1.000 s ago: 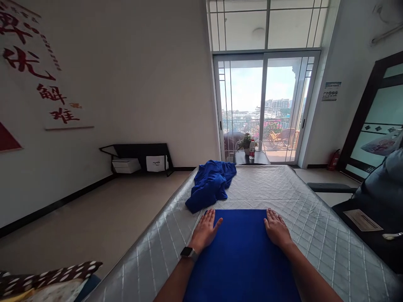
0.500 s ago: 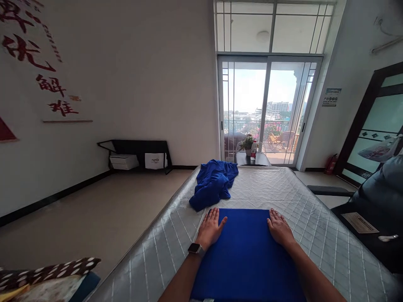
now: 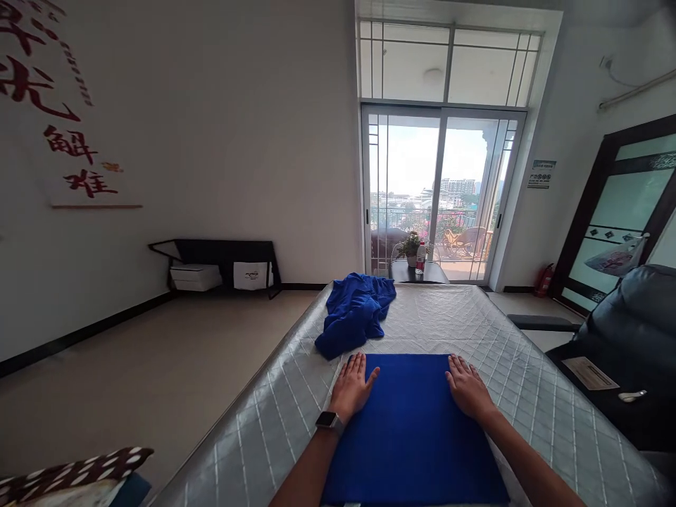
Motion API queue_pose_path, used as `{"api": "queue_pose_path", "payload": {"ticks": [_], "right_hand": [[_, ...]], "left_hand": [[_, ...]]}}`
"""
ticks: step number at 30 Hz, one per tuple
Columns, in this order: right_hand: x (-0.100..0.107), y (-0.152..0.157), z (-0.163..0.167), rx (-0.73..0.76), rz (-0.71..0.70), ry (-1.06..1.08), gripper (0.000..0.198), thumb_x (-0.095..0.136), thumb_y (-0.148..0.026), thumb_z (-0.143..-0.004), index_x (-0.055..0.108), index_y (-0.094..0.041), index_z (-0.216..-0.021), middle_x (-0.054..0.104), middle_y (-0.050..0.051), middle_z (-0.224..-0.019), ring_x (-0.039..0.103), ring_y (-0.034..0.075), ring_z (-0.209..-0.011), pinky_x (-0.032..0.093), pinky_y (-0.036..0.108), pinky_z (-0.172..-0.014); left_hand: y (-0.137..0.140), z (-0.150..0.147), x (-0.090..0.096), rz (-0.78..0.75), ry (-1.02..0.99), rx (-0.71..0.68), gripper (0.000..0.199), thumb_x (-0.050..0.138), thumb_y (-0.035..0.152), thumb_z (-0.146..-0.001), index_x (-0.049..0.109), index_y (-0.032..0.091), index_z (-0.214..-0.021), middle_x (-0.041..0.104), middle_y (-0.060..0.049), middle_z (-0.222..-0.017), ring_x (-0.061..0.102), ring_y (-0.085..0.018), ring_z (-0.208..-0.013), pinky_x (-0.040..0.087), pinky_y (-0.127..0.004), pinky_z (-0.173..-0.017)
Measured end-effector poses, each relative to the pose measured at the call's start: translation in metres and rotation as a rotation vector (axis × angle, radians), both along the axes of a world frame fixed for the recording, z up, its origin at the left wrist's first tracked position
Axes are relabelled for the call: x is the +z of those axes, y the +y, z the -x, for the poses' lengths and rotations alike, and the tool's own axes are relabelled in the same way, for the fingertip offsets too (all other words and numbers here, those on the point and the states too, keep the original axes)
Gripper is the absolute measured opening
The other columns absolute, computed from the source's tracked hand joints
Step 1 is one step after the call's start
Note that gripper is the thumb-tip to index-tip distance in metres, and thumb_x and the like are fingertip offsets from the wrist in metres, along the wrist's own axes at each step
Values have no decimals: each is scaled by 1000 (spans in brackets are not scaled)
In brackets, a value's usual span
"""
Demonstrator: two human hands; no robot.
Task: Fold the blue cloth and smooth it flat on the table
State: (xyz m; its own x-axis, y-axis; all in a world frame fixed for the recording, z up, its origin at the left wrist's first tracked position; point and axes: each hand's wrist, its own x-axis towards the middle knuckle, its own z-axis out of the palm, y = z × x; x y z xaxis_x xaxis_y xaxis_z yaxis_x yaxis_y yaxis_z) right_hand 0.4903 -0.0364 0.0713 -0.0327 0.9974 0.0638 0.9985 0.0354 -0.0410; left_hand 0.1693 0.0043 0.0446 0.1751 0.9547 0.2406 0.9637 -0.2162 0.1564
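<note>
A blue cloth (image 3: 412,429) lies flat in a neat rectangle on the silver quilted cover (image 3: 274,422) in front of me. My left hand (image 3: 353,386) rests flat on its far left corner, fingers stretched out and thumb apart; a dark-faced watch (image 3: 328,420) is on that wrist. On the far right corner, my right hand (image 3: 469,387) lies open with the fingers pointing away from me. Just beyond the left hand sits a crumpled blue cloth (image 3: 355,313), loosely bunched. Neither hand grips anything.
A small dark table (image 3: 433,273) with a potted plant (image 3: 410,245) and a bottle (image 3: 420,258) stands past the far edge. To the right is a black chair (image 3: 617,338). A spotted brown cushion (image 3: 79,472) lies at the lower left, and a black shelf (image 3: 224,253) stands by the wall.
The view has tilted up slightly and turned a little to the right. Both hands remain flat at the far corners of the blue cloth, almost unmoved.
</note>
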Motion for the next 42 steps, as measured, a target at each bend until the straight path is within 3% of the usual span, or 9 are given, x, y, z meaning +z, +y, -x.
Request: {"api": "queue_pose_path", "payload": {"ticks": [6, 12, 17, 20, 25, 28, 30, 35, 42], "right_hand": [[-16, -8, -3, -18, 54, 97, 66, 13, -45, -99, 17, -12, -155, 12, 3, -162, 7, 18, -149, 7, 38, -121], [-11, -10, -6, 11, 81, 121, 68, 13, -45, -98, 15, -9, -155, 11, 5, -162, 8, 19, -149, 4, 38, -121], [-6, -13, -4, -9, 93, 143, 67, 12, -43, -98, 13, -9, -156, 11, 6, -162, 7, 18, -149, 3, 38, -121], [-4, -15, -4, -5, 85, 159, 67, 13, -43, -98, 13, -9, -156, 12, 6, -162, 7, 18, -149, 3, 38, -121], [-7, -16, -6, 14, 68, 148, 65, 15, -40, -98, 16, -8, -155, 13, 8, -162, 8, 21, -149, 5, 40, -120], [-11, -15, -8, 34, 66, 125, 63, 15, -37, -99, 16, -10, -155, 13, 7, -162, 8, 20, -149, 5, 39, -120], [-13, -14, -9, 35, 68, 121, 62, 16, -38, -99, 16, -12, -156, 13, 5, -162, 7, 20, -149, 5, 38, -120], [-11, -14, -9, 18, 63, 137, 64, 14, -40, -99, 17, -10, -155, 14, 7, -162, 9, 20, -149, 5, 39, -120], [-5, -16, -7, 1, 71, 174, 65, 12, -40, -98, 16, -10, -155, 14, 6, -162, 9, 19, -149, 4, 39, -120]], "left_hand": [[3, 0, -3, -2, 5, -5, 86, 9, 66, -96, 33, 4, -150, 33, -16, -156, 27, -28, -146, 23, -44, -119], [4, 0, -4, 7, 64, 12, 83, 12, 65, -98, 33, 3, -150, 31, -16, -157, 26, -27, -146, 23, -43, -119], [-6, -11, 7, -161, 110, 76, 79, 14, 61, -99, 41, 3, -146, 39, -19, -152, 32, -29, -144, 24, -47, -119], [-20, -46, 16, -215, 104, -18, 74, 17, 58, -100, 44, 6, -145, 43, -18, -150, 36, -29, -142, 27, -46, -118], [-41, -142, 23, -74, 34, -333, 69, 15, 54, -102, 39, 9, -148, 39, -13, -154, 30, -24, -145, 29, -43, -118], [-45, -187, 21, -31, -37, -377, 69, 11, 51, -102, 35, 9, -150, 34, -13, -156, 24, -24, -147, 25, -44, -120], [-45, -200, 19, 5, -60, -363, 70, 9, 51, -102, 34, 8, -150, 33, -13, -156, 22, -25, -147, 24, -46, -120], [-42, -179, 15, 61, -26, -317, 73, 8, 54, -101, 33, 7, -151, 30, -13, -157, 21, -25, -147, 23, -45, -120], [-27, -75, 4, 70, 58, -119, 78, 12, 62, -99, 30, 7, -152, 27, -14, -159, 21, -26, -148, 22, -44, -120]]}}
